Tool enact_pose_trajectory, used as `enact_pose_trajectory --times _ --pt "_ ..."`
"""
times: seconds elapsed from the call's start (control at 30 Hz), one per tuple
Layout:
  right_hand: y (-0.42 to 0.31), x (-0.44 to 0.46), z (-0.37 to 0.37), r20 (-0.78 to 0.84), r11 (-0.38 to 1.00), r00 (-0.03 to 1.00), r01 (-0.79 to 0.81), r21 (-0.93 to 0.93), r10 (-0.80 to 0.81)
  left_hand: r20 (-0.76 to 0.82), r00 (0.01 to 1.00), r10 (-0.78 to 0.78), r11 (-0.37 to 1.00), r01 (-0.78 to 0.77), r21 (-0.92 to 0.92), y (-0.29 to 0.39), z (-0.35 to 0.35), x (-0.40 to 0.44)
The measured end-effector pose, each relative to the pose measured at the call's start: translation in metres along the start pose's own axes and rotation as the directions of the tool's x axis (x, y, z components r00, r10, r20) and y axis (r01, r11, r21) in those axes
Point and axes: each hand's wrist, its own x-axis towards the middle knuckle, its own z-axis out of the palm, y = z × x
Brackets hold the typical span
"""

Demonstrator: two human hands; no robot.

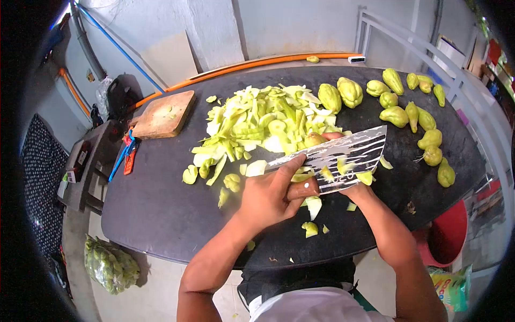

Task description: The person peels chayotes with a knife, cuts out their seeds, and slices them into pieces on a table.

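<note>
My left hand [273,188] is closed round the brown wooden handle of a cleaver [343,158], with a finger stretched along the blade's spine. The broad blade slants up to the right and carries bits of green peel. Behind it, my right hand [333,136] is mostly hidden; fingertips show above the blade beside a chayote [314,139] that it grips. A large heap of cut chayote pieces [263,121] lies just beyond both hands. Loose scraps, among them a green chunk [310,229], are scattered around the hands on the dark table [155,198].
Whole chayotes [394,116] line the table's right side, several in number. A wooden chopping board [163,114] rests at the left edge. A red bucket [448,236] stands on the floor at right, and a filled plastic bag [110,265] at left. Metal railing [456,80] borders the right.
</note>
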Motion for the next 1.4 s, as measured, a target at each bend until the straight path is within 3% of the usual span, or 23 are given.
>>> enact_pose_trajectory --times 0.07,0.2,0.23,0.27,0.33,0.4,0.5,0.53,0.6,0.63,0.67,0.7,0.73,0.77,0.8,0.87,0.97,1.1,1.17,1.2,1.27,1.33,1.4 --pt "0.007 -0.003 0.003 -0.008 0.995 0.999 -0.038 0.096 0.039 0.004 1.000 0.008 1.000 -0.008 0.004 0.000 0.001 0.000" --pt "0.037 -0.006 0.012 -0.081 0.993 0.990 0.115 0.020 -0.113 -0.004 1.000 0.024 1.000 -0.024 -0.003 0.001 -0.001 0.000" --pt "0.007 0.002 0.002 0.009 0.989 0.998 -0.059 0.133 0.059 -0.011 0.999 0.030 0.999 -0.030 -0.011 -0.002 0.000 0.000" --pt "0.003 0.005 0.000 -0.060 0.995 0.995 0.084 0.048 -0.081 -0.020 0.999 0.035 0.999 -0.035 -0.021 -0.005 0.002 -0.001" --pt "-0.014 0.009 -0.017 -0.045 0.992 0.993 0.108 0.070 -0.105 0.031 0.980 -0.195 0.976 0.191 0.104 -0.026 0.001 -0.002" --pt "-0.034 0.009 -0.022 -0.179 0.982 0.981 0.098 0.160 -0.069 0.054 0.856 -0.515 0.834 0.485 0.265 -0.051 -0.007 0.003" --pt "-0.028 0.026 -0.029 -0.144 0.956 0.979 -0.099 0.275 0.143 0.006 0.866 -0.499 0.834 0.479 0.273 -0.062 -0.016 -0.003" --pt "-0.026 0.035 -0.028 -0.207 0.948 0.973 -0.035 0.316 0.105 -0.018 0.865 -0.501 0.840 0.491 0.230 -0.059 -0.015 -0.001" --pt "-0.015 0.059 -0.042 -0.351 0.920 0.864 0.271 -0.283 -0.362 -0.074 0.883 -0.463 0.870 0.469 0.150 -0.061 -0.011 0.002" --pt "-0.015 0.056 -0.042 -0.310 0.975 0.939 0.189 0.115 -0.146 -0.098 0.897 -0.431 0.890 0.441 0.120 -0.067 -0.009 -0.003" --pt "-0.015 0.054 -0.042 -0.253 0.871 0.964 0.057 0.488 0.078 -0.131 0.909 -0.395 0.909 0.407 0.092 -0.072 -0.009 -0.006" --pt "-0.011 0.039 -0.041 0.126 0.448 0.956 -0.238 0.862 0.265 -0.131 0.890 -0.437 0.889 0.450 0.090 -0.076 -0.009 -0.006" --pt "-0.008 0.030 -0.039 0.530 -0.130 0.822 -0.514 0.848 0.209 -0.134 0.878 -0.459 0.877 0.472 0.089 -0.076 -0.011 -0.003" --pt "-0.005 0.027 -0.031 0.515 -0.093 0.786 -0.517 0.851 0.342 -0.128 0.864 -0.486 0.863 0.498 0.088 -0.074 -0.012 -0.001" --pt "-0.012 0.029 -0.025 0.379 0.276 0.771 -0.565 0.778 0.512 -0.118 0.847 -0.519 0.844 0.529 0.084 -0.070 -0.012 -0.002" --pt "-0.023 0.032 -0.027 0.417 0.203 0.754 -0.575 0.792 0.507 -0.118 0.865 -0.487 0.865 0.497 0.068 -0.066 -0.014 -0.003" --pt "-0.025 0.025 -0.020 0.293 0.558 0.856 -0.503 0.660 0.426 -0.079 0.869 -0.488 0.868 0.492 0.061 -0.054 -0.015 -0.002" --pt "-0.017 0.015 -0.013 0.305 0.503 0.823 -0.542 0.673 0.479 0.075 0.919 -0.387 0.915 0.373 0.154 -0.014 -0.003 0.003" --pt "0.001 -0.002 0.000 0.285 0.287 0.808 -0.477 0.831 0.516 0.102 0.986 -0.130 0.966 0.103 0.236 -0.008 0.007 0.000" --pt "0.006 -0.006 0.002 0.271 0.269 0.829 -0.439 0.857 0.490 0.089 0.996 0.024 0.966 -0.046 0.253 -0.007 0.012 -0.001" --pt "0.009 -0.012 0.004 0.230 0.311 0.874 -0.382 0.870 0.429 0.147 0.988 0.040 0.934 -0.089 0.345 -0.006 0.018 -0.003" --pt "0.010 -0.008 0.005 0.269 0.177 0.834 -0.393 0.902 0.482 0.166 0.984 0.068 0.917 -0.127 0.377 -0.006 0.021 -0.004" --pt "0.010 -0.009 0.004 0.292 0.225 0.827 -0.438 0.870 0.480 0.160 0.982 0.105 0.902 -0.161 0.399 -0.005 0.021 -0.002"
